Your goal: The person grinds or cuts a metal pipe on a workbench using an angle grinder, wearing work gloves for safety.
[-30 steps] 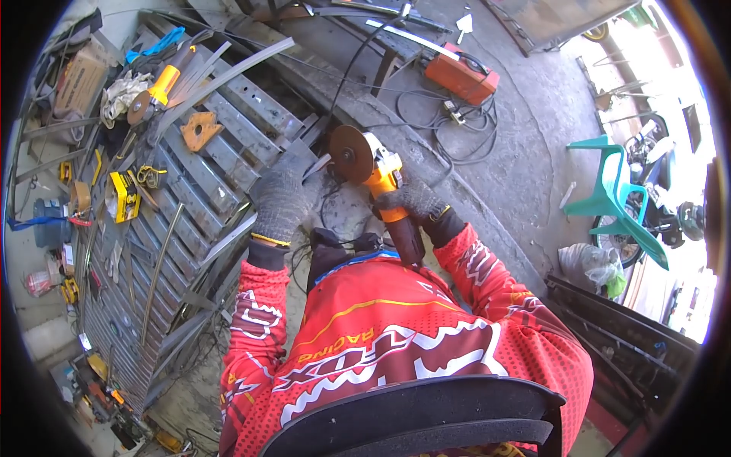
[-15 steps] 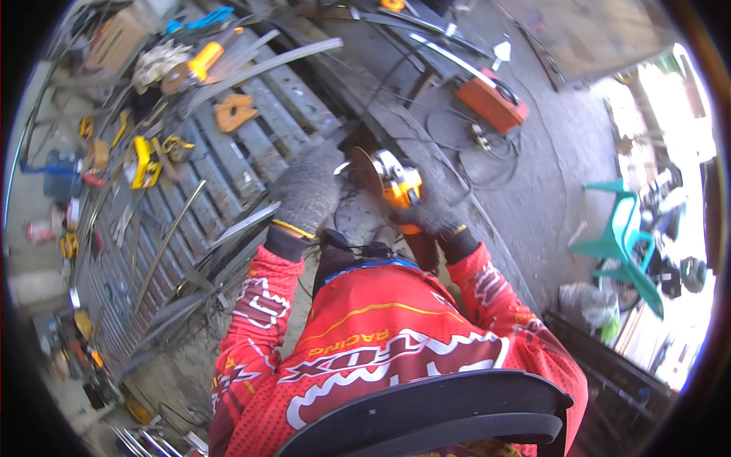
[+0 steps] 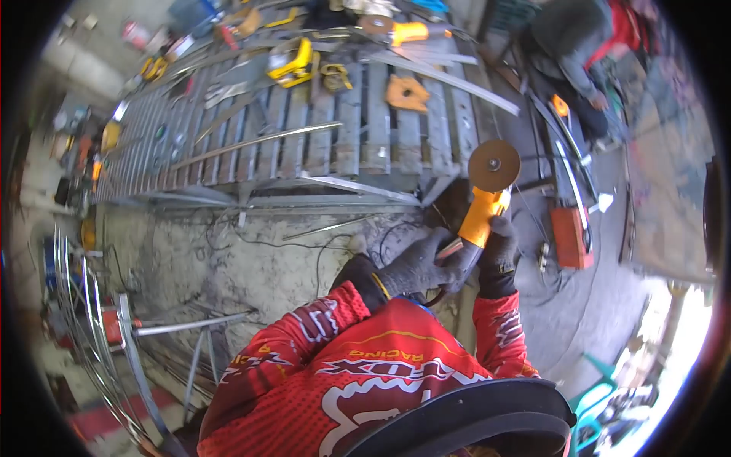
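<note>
An orange angle grinder [image 3: 478,217] with a round brown disc [image 3: 494,164] is held up in front of my body, its disc pointing away from me. My left hand [image 3: 422,263], in a dark grey glove, is closed around the rear end of the grinder. On the other side, my right hand [image 3: 500,247], gloved too, wraps around the grinder's body near its head. The slatted metal bench [image 3: 304,152] stands just beyond the grinder. On it lie an orange angle-shaped block [image 3: 407,93] and a yellow tool [image 3: 293,62].
A second grinder [image 3: 411,33] and metal strips lie on the bench. Another person [image 3: 567,42] bends over at the upper right. A red box [image 3: 571,238] with cables sits on the floor at the right. Metal frames [image 3: 183,326] stand at the lower left.
My view has turned left. My left hand has come off the area by the disc onto the grinder's rear. The grinder now points away from me, and another person has come into view.
</note>
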`<control>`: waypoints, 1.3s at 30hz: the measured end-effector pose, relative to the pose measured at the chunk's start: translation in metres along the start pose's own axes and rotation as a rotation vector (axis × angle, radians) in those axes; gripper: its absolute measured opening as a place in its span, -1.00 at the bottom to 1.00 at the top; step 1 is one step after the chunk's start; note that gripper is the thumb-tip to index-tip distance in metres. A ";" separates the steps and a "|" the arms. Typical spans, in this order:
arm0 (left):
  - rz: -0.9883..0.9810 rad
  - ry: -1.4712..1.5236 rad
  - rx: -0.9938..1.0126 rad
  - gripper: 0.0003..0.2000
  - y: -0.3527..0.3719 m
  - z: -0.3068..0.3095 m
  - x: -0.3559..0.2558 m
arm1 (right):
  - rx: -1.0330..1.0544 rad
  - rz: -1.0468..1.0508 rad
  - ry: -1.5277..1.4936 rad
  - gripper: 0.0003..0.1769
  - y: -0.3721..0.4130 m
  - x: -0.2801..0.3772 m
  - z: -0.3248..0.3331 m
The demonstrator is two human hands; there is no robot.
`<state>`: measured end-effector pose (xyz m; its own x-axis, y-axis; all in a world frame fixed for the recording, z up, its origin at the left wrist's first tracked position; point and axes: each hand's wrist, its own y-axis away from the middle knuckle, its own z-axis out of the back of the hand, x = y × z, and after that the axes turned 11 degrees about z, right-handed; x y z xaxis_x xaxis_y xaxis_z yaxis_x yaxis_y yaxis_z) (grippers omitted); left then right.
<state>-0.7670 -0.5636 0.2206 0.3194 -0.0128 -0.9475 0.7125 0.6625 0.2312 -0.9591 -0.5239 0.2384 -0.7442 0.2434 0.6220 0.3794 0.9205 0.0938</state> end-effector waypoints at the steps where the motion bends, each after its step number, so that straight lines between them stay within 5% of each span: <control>1: 0.027 0.069 -0.025 -0.34 0.002 0.006 -0.005 | -0.056 0.029 0.010 -0.34 -0.007 -0.007 -0.009; 4: 0.124 0.139 0.022 -0.17 0.009 0.037 -0.001 | -0.018 -0.014 0.027 -0.32 -0.023 -0.028 -0.030; 8: 0.177 0.319 0.090 -0.14 0.034 0.066 0.010 | 0.234 -0.037 0.142 -0.30 -0.029 -0.052 -0.073; 9: 0.165 0.539 0.101 -0.13 0.042 0.070 0.013 | 0.173 -0.105 0.119 -0.27 -0.032 -0.063 -0.072; 10: 0.135 0.369 0.008 -0.18 0.049 0.082 0.013 | 0.157 -0.131 0.012 -0.26 -0.032 -0.078 -0.071; 13: 0.296 0.524 0.163 -0.20 0.068 0.111 0.014 | 0.205 -0.204 0.128 -0.28 -0.040 -0.112 -0.084; 15: 0.206 -0.011 -0.200 -0.23 0.074 0.130 0.017 | 0.143 -0.166 0.261 -0.40 -0.044 -0.137 -0.109; 22: 0.173 -0.149 -0.078 -0.46 0.072 0.179 0.029 | 0.006 -0.095 0.772 -0.45 -0.063 -0.160 -0.147; 27: -0.037 0.024 -0.237 -0.56 0.088 0.200 0.103 | 0.125 -0.128 1.077 -0.46 -0.138 -0.123 -0.109; 31: 0.276 0.093 -0.507 -0.65 0.118 0.219 0.139 | 0.244 -0.145 1.212 -0.41 -0.186 -0.100 -0.101; 36: 0.481 0.332 -0.717 -0.74 0.116 0.216 0.102 | 0.400 -0.098 1.182 -0.31 -0.209 -0.099 -0.087; 39: 0.298 0.388 -0.808 -0.78 0.096 0.202 0.079 | 0.530 -0.167 1.097 -0.27 -0.235 -0.107 -0.058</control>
<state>-0.5472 -0.6527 0.2123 0.0846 0.3944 -0.9150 -0.0601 0.9187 0.3904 -0.9365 -0.7842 0.1948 0.1909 -0.0397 0.9808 -0.1372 0.9883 0.0667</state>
